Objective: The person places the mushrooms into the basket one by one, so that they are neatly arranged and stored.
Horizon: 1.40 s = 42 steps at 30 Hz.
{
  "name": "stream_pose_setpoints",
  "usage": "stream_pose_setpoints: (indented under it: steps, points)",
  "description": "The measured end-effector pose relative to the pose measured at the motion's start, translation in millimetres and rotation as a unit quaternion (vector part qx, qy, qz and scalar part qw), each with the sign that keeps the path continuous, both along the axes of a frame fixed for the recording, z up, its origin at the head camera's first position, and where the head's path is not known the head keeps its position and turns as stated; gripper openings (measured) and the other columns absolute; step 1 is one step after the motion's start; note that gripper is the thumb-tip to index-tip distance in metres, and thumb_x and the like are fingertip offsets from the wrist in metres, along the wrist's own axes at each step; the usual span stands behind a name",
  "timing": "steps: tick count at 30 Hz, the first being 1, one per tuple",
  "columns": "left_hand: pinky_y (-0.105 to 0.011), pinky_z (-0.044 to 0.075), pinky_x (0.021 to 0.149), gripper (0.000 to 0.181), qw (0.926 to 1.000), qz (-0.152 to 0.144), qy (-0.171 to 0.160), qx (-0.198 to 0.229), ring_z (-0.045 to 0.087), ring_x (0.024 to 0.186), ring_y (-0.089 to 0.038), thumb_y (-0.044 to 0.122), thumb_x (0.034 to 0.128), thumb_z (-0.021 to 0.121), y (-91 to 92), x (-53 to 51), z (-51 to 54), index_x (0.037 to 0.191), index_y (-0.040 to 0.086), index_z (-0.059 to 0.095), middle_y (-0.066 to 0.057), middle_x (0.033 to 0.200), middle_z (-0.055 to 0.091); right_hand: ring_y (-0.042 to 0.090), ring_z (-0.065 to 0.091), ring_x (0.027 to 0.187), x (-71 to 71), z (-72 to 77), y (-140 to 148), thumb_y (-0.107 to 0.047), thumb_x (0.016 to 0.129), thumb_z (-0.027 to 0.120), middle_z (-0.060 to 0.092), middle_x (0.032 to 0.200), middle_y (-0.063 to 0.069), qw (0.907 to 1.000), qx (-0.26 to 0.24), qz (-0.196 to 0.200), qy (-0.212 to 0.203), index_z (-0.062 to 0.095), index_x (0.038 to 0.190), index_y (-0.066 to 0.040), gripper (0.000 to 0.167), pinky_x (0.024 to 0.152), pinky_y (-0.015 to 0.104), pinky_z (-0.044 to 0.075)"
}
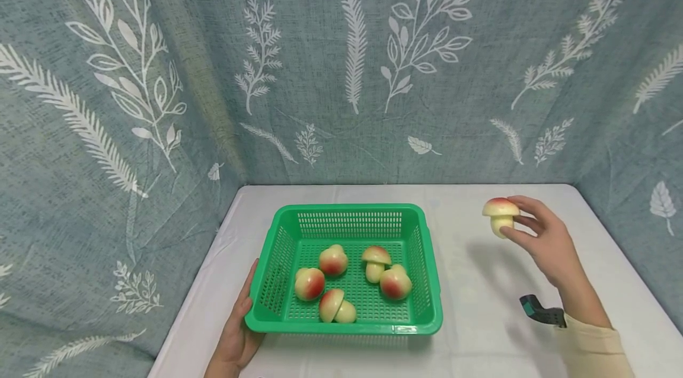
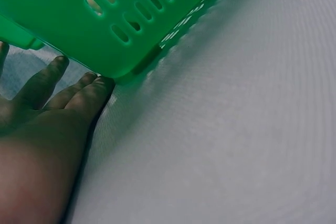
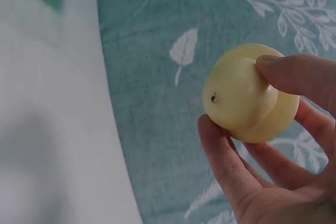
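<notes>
My right hand [image 1: 546, 242] holds a toy mushroom [image 1: 500, 215] above the right part of the table, cap up, pinched between thumb and fingers. In the right wrist view, the mushroom's pale underside [image 3: 239, 95] faces the camera, with a small dark hole in the stem end. To the left stands a green plastic basket [image 1: 341, 327] with slotted walls. Several more red-and-cream mushrooms lie inside it, one of them a mushroom [image 1: 376, 262] with its cap up. My left hand [image 1: 240, 327] rests against the basket's left side; its fingers [image 2: 86, 95] look straight near the basket's lower edge.
A white cloth [image 1: 469, 319] covers the table. Blue-green curtains [image 1: 320, 147] with white leaf prints hang behind the table and on both sides. A black band [image 1: 544, 311] with a teal-faced piece sits at my right wrist.
</notes>
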<state>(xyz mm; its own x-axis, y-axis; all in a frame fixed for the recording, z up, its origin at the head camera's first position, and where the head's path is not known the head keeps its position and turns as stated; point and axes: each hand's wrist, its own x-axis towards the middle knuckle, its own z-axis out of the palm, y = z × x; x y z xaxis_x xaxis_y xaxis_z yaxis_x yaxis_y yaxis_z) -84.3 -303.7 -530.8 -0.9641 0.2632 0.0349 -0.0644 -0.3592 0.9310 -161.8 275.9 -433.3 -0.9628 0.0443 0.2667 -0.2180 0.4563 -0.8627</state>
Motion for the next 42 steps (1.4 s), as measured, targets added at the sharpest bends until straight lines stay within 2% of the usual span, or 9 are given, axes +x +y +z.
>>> stream_pose_setpoints:
  steps: [11, 17, 21, 26, 30, 36, 42]
  points:
    - [-0.018, 0.025, 0.119, 0.070, 0.9996, 0.017, -0.014, -0.020, 0.005, 0.163, -0.003, 0.046, 0.1130, 0.030, 1.6, -0.6, 0.2, 0.176, 0.037, 0.002, 0.012, 0.182, 0.000, 0.002, 0.059, 0.123, 0.8, 13.9, -30, -0.003, 0.098, 0.081, 0.057, 0.147, 0.002, 0.9990, -0.018, 0.038, 0.018, 0.056, 0.154, -0.006, 0.061, 0.088, 0.017, 0.057]
    - [-0.018, 0.025, 0.120, 0.069, 0.9998, 0.018, -0.005, -0.008, 0.012, 0.160, 0.003, 0.043, 0.1143, 0.030, -0.6, 5.1, 0.3, 0.176, 0.034, 0.001, 0.014, 0.181, 0.001, 0.007, 0.060, 0.125, -0.5, 18.6, -54, -0.001, 0.097, 0.081, 0.058, 0.147, 0.010, 0.9972, -0.028, 0.066, 0.020, 0.058, 0.152, -0.006, 0.059, 0.092, 0.020, 0.057]
    - [-0.021, 0.027, 0.120, 0.069, 0.9996, 0.023, -0.003, -0.014, 0.018, 0.158, 0.003, 0.043, 0.1136, 0.031, 1.6, 3.8, 2.2, 0.176, 0.033, 0.003, 0.010, 0.182, 0.002, 0.010, 0.061, 0.126, -3.1, 20.8, -66, 0.001, 0.097, 0.081, 0.058, 0.148, 0.012, 0.9947, -0.044, 0.091, 0.020, 0.059, 0.151, -0.005, 0.059, 0.094, 0.021, 0.057]
    - [-0.023, 0.028, 0.121, 0.070, 0.9997, 0.020, 0.003, -0.015, 0.020, 0.158, 0.002, 0.042, 0.1134, 0.030, 3.9, 1.3, 2.9, 0.176, 0.032, 0.002, 0.006, 0.182, -0.001, 0.020, 0.062, 0.127, -6.0, 19.0, -81, -0.001, 0.097, 0.082, 0.059, 0.147, 0.010, 0.9914, -0.052, 0.119, 0.010, 0.061, 0.149, -0.008, 0.057, 0.095, 0.024, 0.058]
    - [-0.021, 0.028, 0.120, 0.070, 0.9996, 0.022, -0.002, -0.014, 0.017, 0.158, 0.002, 0.044, 0.1132, 0.031, 3.1, 2.4, 2.0, 0.176, 0.034, 0.003, 0.009, 0.182, 0.000, 0.028, 0.062, 0.130, -8.1, 15.5, -95, -0.004, 0.097, 0.082, 0.059, 0.149, 0.008, 0.9870, -0.062, 0.148, -0.001, 0.061, 0.149, -0.012, 0.056, 0.096, 0.029, 0.059]
    - [-0.018, 0.025, 0.120, 0.070, 0.9997, 0.016, -0.016, -0.009, 0.012, 0.160, 0.003, 0.045, 0.1134, 0.031, 3.8, 4.8, 1.2, 0.176, 0.036, 0.002, 0.012, 0.182, 0.001, 0.032, 0.063, 0.130, -6.6, 11.7, -108, -0.005, 0.097, 0.084, 0.060, 0.148, 0.003, 0.9819, -0.082, 0.170, -0.014, 0.063, 0.147, -0.017, 0.055, 0.096, 0.034, 0.060]
    - [-0.018, 0.025, 0.120, 0.070, 0.9998, 0.014, -0.005, -0.011, 0.009, 0.161, 0.000, 0.044, 0.1131, 0.031, 3.1, 1.7, 3.1, 0.176, 0.034, 0.003, 0.010, 0.182, 0.000, 0.034, 0.064, 0.130, -6.9, 9.0, -125, -0.009, 0.097, 0.084, 0.061, 0.147, 0.004, 0.9790, -0.080, 0.185, -0.028, 0.063, 0.146, -0.020, 0.055, 0.092, 0.038, 0.062]
